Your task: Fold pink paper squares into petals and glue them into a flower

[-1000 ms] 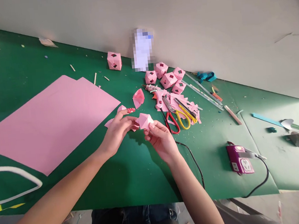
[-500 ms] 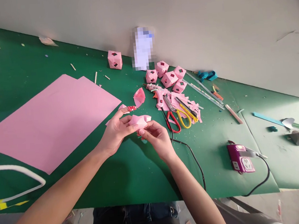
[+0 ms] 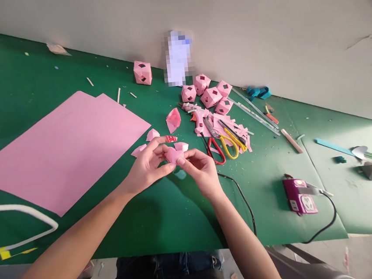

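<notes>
Between my two hands is a small folded pink paper piece [image 3: 173, 155]. My right hand [image 3: 202, 171] pinches its right side between thumb and fingers. On the other side, my left hand [image 3: 146, 166] curls its fingers and thumb against the piece; its index finger, with a red patterned wrap at the tip, sticks out above. Another pink folded part [image 3: 181, 146] shows just behind; whether it joins the held piece I cannot tell. Near my left fingers lie two pink folded pieces, one paper piece [image 3: 152, 134] and a flatter piece [image 3: 139, 150]. An open cupped paper piece [image 3: 173, 120] rests farther back.
Large pink sheets [image 3: 65, 155] cover the left. Several pink paper balls [image 3: 211, 97] and a paper cube [image 3: 142, 72] stand near the wall. Scissors [image 3: 222, 142], a pink glue gun [image 3: 199, 121] and paper strips lie right. A purple power adapter [image 3: 299, 196] has a black cable.
My right hand has turned the folded paper piece and brought it slightly lower. My left hand has moved right and closed on its left side.
</notes>
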### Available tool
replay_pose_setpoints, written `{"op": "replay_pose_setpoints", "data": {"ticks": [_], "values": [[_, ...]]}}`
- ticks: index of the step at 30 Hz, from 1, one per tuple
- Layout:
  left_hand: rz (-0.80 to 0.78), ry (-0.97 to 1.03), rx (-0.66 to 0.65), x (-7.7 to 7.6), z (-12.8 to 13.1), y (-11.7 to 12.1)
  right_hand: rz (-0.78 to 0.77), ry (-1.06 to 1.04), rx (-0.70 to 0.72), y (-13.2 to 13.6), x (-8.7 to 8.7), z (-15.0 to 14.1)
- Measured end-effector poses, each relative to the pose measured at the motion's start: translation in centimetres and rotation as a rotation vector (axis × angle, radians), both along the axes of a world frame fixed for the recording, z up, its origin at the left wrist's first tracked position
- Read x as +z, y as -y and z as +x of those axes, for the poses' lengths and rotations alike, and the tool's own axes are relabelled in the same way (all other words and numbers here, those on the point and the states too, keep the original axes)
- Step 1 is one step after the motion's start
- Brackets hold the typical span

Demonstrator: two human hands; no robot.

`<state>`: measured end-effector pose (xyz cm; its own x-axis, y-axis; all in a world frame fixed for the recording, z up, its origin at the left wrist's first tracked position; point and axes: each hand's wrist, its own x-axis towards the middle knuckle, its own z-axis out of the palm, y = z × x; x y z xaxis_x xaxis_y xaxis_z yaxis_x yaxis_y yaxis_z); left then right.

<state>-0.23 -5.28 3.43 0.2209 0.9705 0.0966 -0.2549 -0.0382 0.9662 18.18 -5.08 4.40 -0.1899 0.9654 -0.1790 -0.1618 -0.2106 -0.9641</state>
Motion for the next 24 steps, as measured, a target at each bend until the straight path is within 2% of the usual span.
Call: {"op": "replay_pose_setpoints", "data": {"ticks": [5, 11, 19, 24], "values": [[0.009, -0.036, -0.001, 0.1, 0.1, 0.1, -0.032, -0.037, 0.009, 0.2, 0.0, -0.2], [-0.073, 0.011, 0.0, -0.1, 0.1, 0.1, -0.016, -0.068, 0.02, 0.2, 0.0, -0.2], [-0.11, -0.02, 0.061, -0.2, 0.2, -0.4, -0.001, -0.033, -0.002, -0.1, -0.6, -0.1], [-0.127, -0.042, 0.079, -0.3, 0.2, -0.5, 0.088, 0.028, -0.095, -0.1, -1.0, -0.1]]}}
